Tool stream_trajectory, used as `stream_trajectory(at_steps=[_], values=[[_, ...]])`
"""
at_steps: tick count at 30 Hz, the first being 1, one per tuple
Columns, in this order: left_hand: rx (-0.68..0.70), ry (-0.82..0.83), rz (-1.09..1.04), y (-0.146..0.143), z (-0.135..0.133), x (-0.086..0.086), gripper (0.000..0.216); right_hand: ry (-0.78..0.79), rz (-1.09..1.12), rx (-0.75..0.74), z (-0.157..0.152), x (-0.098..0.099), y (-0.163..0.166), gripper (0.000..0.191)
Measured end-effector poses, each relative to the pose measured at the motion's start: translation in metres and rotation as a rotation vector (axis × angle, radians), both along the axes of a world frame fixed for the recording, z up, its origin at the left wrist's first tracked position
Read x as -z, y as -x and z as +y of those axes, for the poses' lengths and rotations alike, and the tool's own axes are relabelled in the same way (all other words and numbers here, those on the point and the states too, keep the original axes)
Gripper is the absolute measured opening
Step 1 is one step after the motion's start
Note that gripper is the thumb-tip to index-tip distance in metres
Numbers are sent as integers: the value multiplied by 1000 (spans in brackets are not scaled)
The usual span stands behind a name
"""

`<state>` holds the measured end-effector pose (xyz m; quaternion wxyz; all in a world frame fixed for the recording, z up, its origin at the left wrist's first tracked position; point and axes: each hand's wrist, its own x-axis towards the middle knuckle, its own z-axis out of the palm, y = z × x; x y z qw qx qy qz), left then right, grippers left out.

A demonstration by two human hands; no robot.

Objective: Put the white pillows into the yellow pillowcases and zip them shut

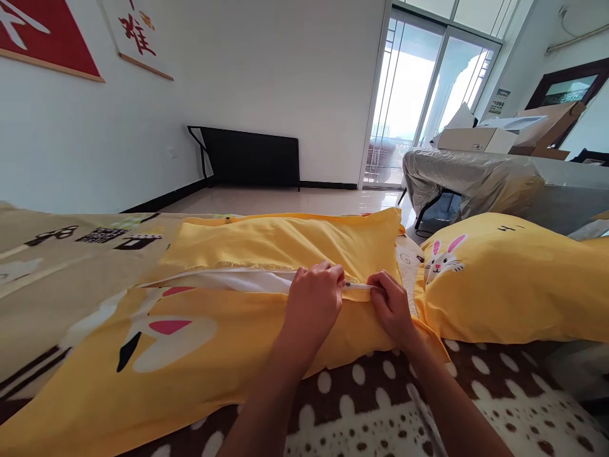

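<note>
1. Pillowcase (228, 355), yellow with a rabbit print, lying flat across the bed (380, 406), its zipper (354, 285) partly open with white pillow (223, 279) showing in the gap.
2. Left hand (311, 304): grip closed, pinching the zipper pull.
3. Right hand (390, 303): grip closed on the pillowcase edge just beside the zipper end.
4. Second pillow (514, 285), also yellow, resting to the right.

only thing i can sorta read is "H I" on the second yellow pillow (514, 279), right of both hands
</note>
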<state>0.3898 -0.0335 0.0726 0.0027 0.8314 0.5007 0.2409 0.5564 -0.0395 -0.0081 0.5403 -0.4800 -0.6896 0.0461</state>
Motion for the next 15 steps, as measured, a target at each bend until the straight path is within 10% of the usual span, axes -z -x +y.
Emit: stream_trajectory(at_steps=[15], values=[[117,18,0,24,6,-2,19,32,-322,-42,-2,-5,-6,29]])
